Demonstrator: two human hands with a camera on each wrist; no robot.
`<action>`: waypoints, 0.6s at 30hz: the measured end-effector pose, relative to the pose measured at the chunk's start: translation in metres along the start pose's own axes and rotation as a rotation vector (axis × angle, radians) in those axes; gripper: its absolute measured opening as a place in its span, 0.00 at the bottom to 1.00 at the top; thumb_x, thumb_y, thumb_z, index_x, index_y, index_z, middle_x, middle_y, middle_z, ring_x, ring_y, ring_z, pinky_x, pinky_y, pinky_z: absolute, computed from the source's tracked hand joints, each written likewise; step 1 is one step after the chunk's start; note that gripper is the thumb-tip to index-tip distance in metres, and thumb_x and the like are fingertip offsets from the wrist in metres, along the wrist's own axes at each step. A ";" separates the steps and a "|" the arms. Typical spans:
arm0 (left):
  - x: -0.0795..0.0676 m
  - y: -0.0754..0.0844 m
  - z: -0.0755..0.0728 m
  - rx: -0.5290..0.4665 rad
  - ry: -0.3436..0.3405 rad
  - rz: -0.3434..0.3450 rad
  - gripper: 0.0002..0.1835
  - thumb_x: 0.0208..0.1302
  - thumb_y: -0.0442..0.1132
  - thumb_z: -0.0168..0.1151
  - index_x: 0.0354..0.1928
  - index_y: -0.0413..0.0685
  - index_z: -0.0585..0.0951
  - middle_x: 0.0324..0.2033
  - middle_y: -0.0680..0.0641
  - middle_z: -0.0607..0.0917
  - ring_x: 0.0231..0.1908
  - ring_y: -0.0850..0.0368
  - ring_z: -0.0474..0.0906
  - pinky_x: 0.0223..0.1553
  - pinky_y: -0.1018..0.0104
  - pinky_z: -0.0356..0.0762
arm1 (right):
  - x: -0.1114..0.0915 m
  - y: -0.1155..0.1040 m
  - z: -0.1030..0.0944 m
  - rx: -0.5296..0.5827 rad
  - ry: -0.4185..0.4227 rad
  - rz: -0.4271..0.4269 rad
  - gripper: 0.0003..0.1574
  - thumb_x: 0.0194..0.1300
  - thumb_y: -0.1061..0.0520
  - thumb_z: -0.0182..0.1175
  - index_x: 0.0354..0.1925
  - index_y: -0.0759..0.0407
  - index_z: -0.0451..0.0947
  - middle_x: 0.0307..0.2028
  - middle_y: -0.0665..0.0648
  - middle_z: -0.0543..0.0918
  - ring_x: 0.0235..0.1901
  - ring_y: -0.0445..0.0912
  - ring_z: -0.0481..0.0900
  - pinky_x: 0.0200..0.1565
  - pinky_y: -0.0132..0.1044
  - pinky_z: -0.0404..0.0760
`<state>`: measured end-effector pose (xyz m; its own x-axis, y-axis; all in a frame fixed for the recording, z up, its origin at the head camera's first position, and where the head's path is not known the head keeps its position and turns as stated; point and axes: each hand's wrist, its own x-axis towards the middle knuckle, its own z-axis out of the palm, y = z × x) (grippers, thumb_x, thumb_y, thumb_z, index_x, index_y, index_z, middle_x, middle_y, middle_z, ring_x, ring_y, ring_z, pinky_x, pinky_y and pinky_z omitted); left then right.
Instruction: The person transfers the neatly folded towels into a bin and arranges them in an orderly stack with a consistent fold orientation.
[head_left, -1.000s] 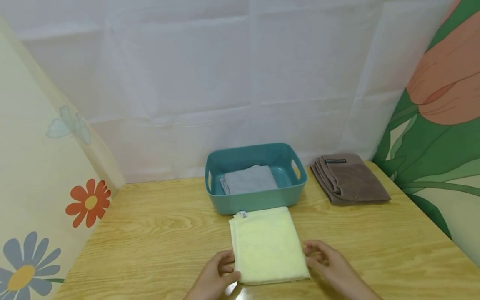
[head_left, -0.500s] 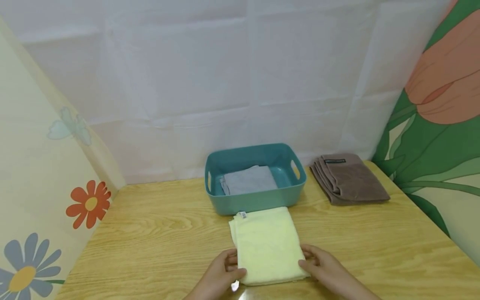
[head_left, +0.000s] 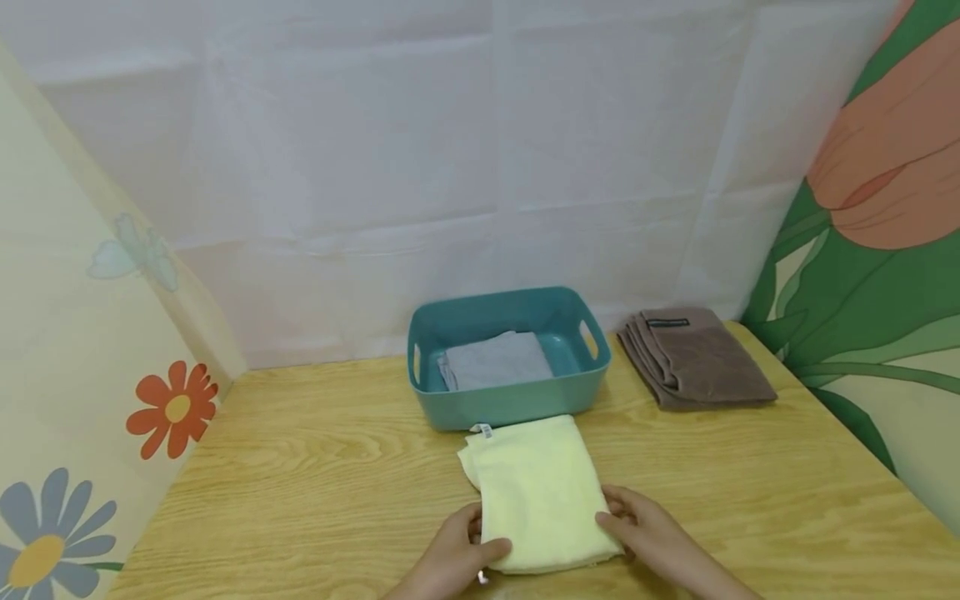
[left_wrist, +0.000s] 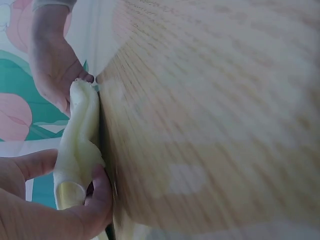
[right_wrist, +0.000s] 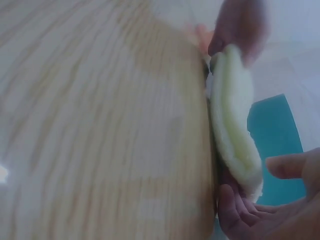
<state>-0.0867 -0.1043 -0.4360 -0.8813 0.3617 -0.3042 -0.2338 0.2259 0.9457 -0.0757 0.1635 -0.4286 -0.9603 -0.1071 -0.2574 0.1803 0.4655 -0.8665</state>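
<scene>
A folded pale yellow towel (head_left: pixel 547 500) lies on the wooden table in front of the teal basket, a small white tag at its far left corner. My left hand (head_left: pixel 456 550) grips its near left edge, thumb on top and fingers tucked beneath. On the opposite edge, my right hand (head_left: pixel 648 531) holds the towel the same way. In the left wrist view, the towel's layered side (left_wrist: pixel 80 130) runs between both hands, with left fingers under it. The right wrist view shows my right hand (right_wrist: pixel 285 210) with its fingers below the towel (right_wrist: pixel 232 115).
The teal basket (head_left: pixel 517 410), with handle holes at its ends, stands against the white backdrop. Inside it is a folded grey cloth (head_left: pixel 498 361). A folded brown towel (head_left: pixel 708 358) lies to the basket's right. Flower-painted panels (head_left: pixel 862 350) border both sides of the table.
Both hands have closed in on the yellow towel's sides, thumbs now over its top. The upper layers' left edge has shifted slightly right, showing more of the lower layer at the far left.
</scene>
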 end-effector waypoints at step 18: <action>-0.003 -0.005 -0.003 -0.106 0.022 0.026 0.28 0.69 0.35 0.59 0.62 0.21 0.64 0.45 0.44 0.83 0.38 0.53 0.81 0.33 0.63 0.78 | 0.002 0.001 -0.001 0.031 -0.062 -0.032 0.38 0.69 0.57 0.62 0.60 0.88 0.62 0.50 0.73 0.80 0.46 0.56 0.82 0.42 0.42 0.83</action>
<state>-0.0838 -0.1094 -0.4390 -0.8961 0.3457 -0.2783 -0.2523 0.1192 0.9603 -0.0778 0.1642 -0.4299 -0.9509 -0.1765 -0.2543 0.1568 0.4336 -0.8874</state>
